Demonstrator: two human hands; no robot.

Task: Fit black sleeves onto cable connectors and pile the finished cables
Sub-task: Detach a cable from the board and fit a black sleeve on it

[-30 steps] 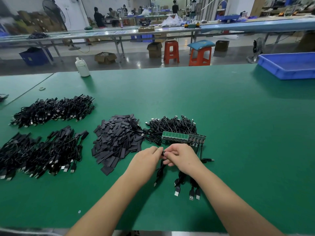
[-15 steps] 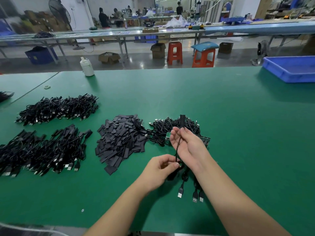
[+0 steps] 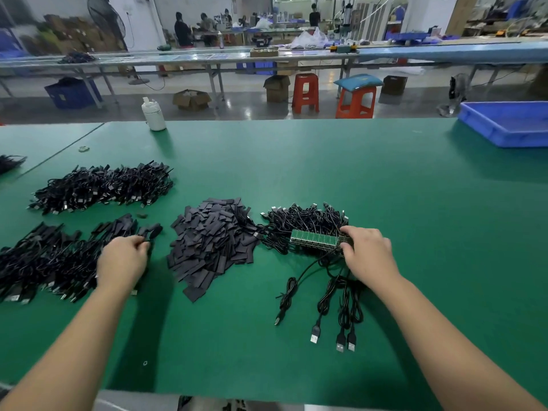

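Left hand (image 3: 123, 259) pinches a sleeved cable (image 3: 152, 231) over the finished pile (image 3: 50, 256). Right hand (image 3: 366, 252) grips the green board (image 3: 314, 240); loose sleeves (image 3: 213, 241) lie between the hands.

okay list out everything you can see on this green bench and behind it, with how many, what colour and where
table: one, green, fills foreground
finished cables: two piles, black, left side
sleeves: one heap, black, centre
unfinished cables: one heap, black, right of sleeves
circuit board strip: one, green, against that heap
loose cables: about five, black, near edge
bottle: one, white, far edge
tray: one, blue, far right
stools: two, red-orange, on floor behind
left hand: pinches a cable at near pile
right hand: grips strip's end
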